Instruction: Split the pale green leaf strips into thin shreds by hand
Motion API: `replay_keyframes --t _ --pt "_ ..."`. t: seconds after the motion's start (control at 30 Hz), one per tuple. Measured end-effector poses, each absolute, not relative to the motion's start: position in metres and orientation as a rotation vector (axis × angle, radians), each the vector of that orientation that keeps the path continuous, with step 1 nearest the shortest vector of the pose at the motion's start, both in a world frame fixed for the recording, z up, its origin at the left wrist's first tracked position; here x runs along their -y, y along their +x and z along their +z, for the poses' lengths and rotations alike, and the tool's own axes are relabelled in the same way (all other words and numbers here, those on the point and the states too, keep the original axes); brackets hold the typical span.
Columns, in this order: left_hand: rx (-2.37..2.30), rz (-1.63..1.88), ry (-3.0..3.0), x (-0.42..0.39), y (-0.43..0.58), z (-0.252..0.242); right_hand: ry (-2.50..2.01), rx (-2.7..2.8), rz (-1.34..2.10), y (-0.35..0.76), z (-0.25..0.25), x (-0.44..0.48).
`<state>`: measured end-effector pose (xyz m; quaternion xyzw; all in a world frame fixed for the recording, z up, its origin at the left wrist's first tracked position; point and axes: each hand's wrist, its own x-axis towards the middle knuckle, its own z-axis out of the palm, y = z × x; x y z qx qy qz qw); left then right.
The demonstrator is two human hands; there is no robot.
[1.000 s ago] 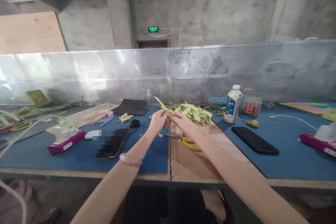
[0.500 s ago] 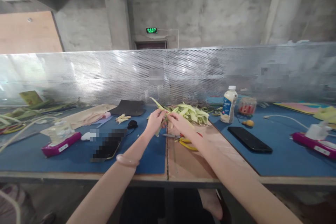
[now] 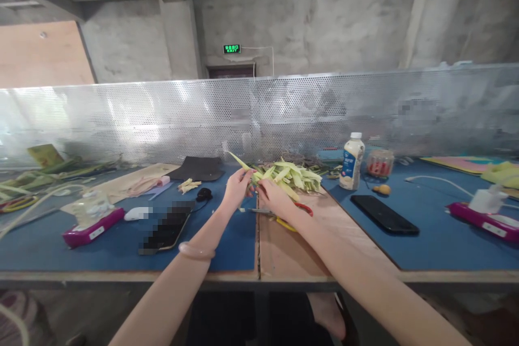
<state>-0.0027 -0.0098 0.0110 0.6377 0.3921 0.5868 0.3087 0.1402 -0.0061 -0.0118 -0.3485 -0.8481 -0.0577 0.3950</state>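
Note:
My left hand (image 3: 237,188) and my right hand (image 3: 272,197) meet over the middle of the bench, both pinched on a long green leaf strip (image 3: 240,162) that sticks up and to the left. Just behind them lies a pile of pale green leaf strips (image 3: 294,174). Under my right hand lie scissors with red and yellow handles (image 3: 298,211) on a bare wooden board (image 3: 292,248). A pink bangle sits on my left wrist.
A blue mat (image 3: 438,238) covers the bench. A white bottle (image 3: 351,161), a black phone (image 3: 384,215), a small jar (image 3: 380,162) and a magenta box (image 3: 484,219) lie right. Left are another phone, a magenta box (image 3: 92,225), a white mouse (image 3: 137,213). A perforated metal screen (image 3: 162,119) stands behind.
Both hands stay together on the leaf strip and have shifted only slightly; the view has drifted a little to the right and down.

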Motion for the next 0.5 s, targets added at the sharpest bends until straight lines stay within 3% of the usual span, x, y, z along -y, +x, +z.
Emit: replay_keyframes --t 0.5 --pt "-0.971 1.47 1.672 0.007 0.002 0.008 -1.275 2.17 -0.357 0.138 -0.009 0.021"
